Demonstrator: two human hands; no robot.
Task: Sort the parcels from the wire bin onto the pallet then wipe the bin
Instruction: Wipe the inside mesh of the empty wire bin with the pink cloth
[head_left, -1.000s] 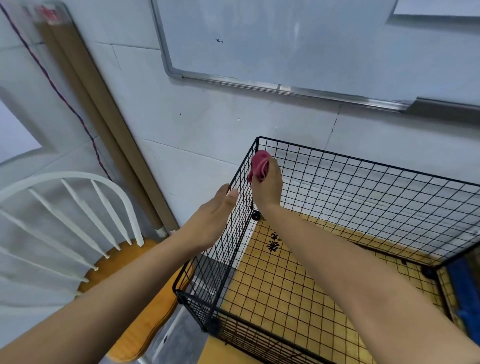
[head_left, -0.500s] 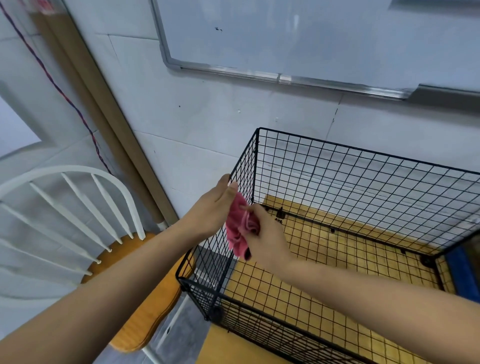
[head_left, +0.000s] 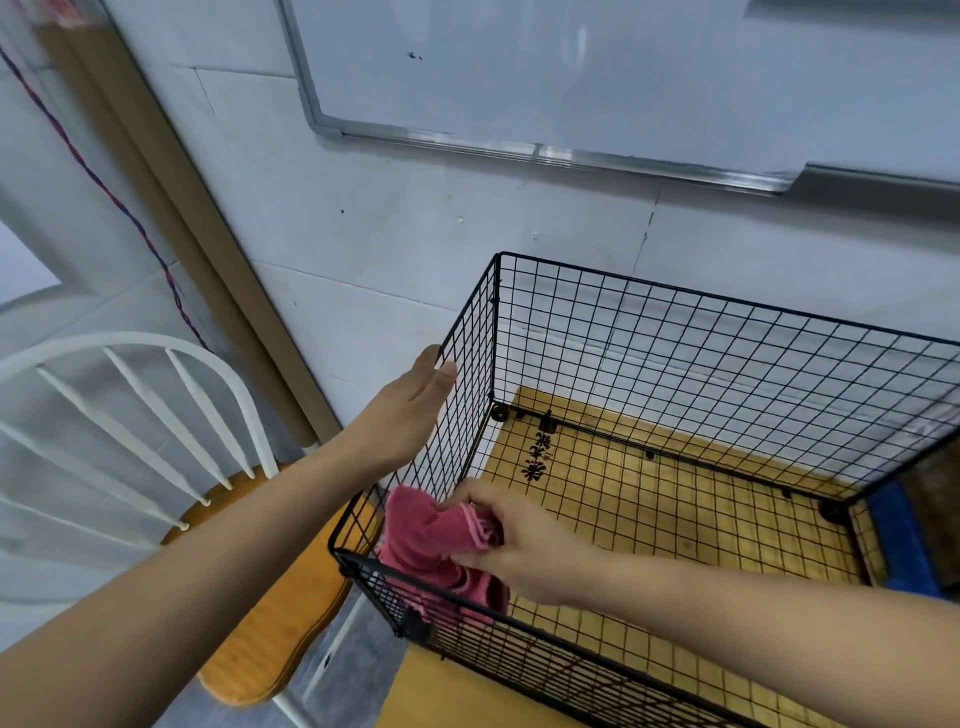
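Note:
A black wire bin (head_left: 727, 332) stands on a yellow wooden surface against the wall, with no parcels visible inside. My right hand (head_left: 519, 540) is inside the bin near its near-left corner, shut on a crumpled pink cloth (head_left: 431, 540) that presses against the left wire panel. My left hand (head_left: 410, 405) lies flat with fingers together against the outside of that left panel, near its top edge.
A white spindle-back chair (head_left: 130, 415) with an orange wooden seat sits just left of the bin. A whiteboard (head_left: 571, 78) hangs on the tiled wall above. Something blue (head_left: 898, 540) lies beyond the bin's right side.
My right hand has drawn the pink cloth down the left panel from the top far corner to the near bottom corner. My left hand stayed on the panel's outside.

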